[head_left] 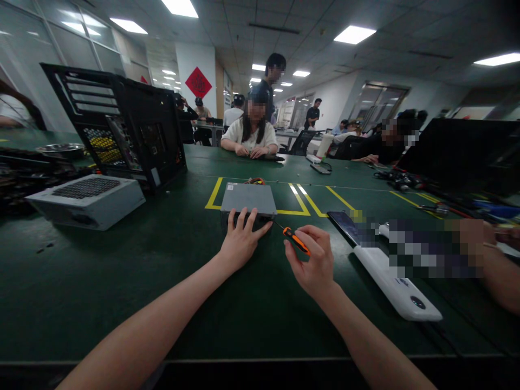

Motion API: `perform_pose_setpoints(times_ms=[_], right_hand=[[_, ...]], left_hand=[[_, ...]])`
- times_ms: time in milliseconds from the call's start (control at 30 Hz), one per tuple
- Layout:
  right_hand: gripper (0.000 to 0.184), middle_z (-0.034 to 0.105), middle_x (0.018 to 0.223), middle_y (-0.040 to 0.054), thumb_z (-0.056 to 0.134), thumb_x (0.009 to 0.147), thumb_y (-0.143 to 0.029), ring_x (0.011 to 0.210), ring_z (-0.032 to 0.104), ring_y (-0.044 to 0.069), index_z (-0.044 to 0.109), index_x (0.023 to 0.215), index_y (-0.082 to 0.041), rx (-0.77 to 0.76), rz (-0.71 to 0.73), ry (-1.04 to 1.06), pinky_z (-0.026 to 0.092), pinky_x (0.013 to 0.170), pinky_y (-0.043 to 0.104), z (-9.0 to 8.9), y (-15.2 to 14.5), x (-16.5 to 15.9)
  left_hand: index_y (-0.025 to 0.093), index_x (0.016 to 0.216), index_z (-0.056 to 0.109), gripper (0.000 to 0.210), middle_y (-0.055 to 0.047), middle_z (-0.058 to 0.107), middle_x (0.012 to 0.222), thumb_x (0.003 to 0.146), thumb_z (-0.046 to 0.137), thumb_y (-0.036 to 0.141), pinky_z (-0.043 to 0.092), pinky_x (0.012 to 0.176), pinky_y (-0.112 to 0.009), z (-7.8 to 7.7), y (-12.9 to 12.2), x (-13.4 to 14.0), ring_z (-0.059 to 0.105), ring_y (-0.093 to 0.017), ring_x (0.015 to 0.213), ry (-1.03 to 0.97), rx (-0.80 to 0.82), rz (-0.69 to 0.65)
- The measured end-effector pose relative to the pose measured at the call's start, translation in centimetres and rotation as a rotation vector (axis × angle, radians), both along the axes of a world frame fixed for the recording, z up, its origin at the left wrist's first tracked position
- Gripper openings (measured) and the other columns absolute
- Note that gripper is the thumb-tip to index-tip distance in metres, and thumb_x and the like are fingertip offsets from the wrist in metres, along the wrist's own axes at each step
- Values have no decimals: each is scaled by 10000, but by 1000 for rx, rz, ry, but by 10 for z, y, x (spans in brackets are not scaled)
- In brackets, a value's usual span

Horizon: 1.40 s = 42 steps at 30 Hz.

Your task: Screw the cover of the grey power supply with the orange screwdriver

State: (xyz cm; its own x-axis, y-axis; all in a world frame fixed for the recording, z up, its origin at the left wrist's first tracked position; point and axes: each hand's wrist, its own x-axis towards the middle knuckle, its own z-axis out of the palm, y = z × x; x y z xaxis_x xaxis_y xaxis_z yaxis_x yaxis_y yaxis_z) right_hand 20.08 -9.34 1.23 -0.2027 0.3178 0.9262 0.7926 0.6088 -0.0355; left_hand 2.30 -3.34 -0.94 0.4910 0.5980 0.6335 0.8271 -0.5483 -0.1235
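A grey metal computer power supply [251,199] lies on the green table in front of me, with coloured wires [255,181] at its far side. My left hand [240,238] rests on its near edge, fingers spread over the top and front. In my right hand [313,257] is a screwdriver [296,241] with an orange and black handle, held between thumb and fingers. Its thin shaft points left at the near right corner of the power supply. Whether the tip sits on a screw I cannot tell.
A second power supply [87,200] and an open black computer case [117,124] stand at left. To the right lie a white power bank-like device [396,284], a phone [345,226] and a black monitor [463,157]. Another person's hand [473,235] is at far right; someone sits opposite.
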Motion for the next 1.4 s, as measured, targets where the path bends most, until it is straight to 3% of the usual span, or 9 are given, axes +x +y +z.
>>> perform_pose_setpoints(times_ms=[467, 667, 1033, 1400], right_hand=[[599, 498, 1053, 87, 564, 745, -43, 956, 531, 212, 324, 1254, -250, -2, 74, 33, 530, 756, 411, 2, 1, -1], [478, 534, 982, 73, 550, 769, -79, 926, 525, 211, 401, 1191, -248, -28, -5, 90, 523, 741, 402, 4, 1, -1], [566, 525, 1021, 72, 587, 735, -83, 948, 540, 212, 362, 1226, -252, -8, 60, 98, 529, 756, 412, 3, 0, -2], [356, 571, 872, 30, 594, 714, -110, 843, 561, 195, 490, 1034, -228, -16, 60, 284, 502, 741, 408, 7, -2, 4]], left_hand=[[377, 1303, 414, 552, -108, 354, 1356, 810, 497, 142, 184, 1023, -592, -1, 0, 1, 294, -345, 1249, 1, 3, 5], [378, 1307, 409, 555, -111, 354, 1363, 806, 515, 163, 179, 1018, -597, -2, 1, 1, 299, -346, 1246, 13, 4, 8], [380, 1313, 396, 540, -120, 343, 1362, 819, 503, 189, 188, 1018, -593, -3, 2, 2, 305, -355, 1244, 39, 12, 34], [374, 1319, 389, 560, -108, 321, 1372, 803, 534, 211, 167, 1023, -602, -3, 3, 0, 279, -358, 1258, 49, -25, 28]])
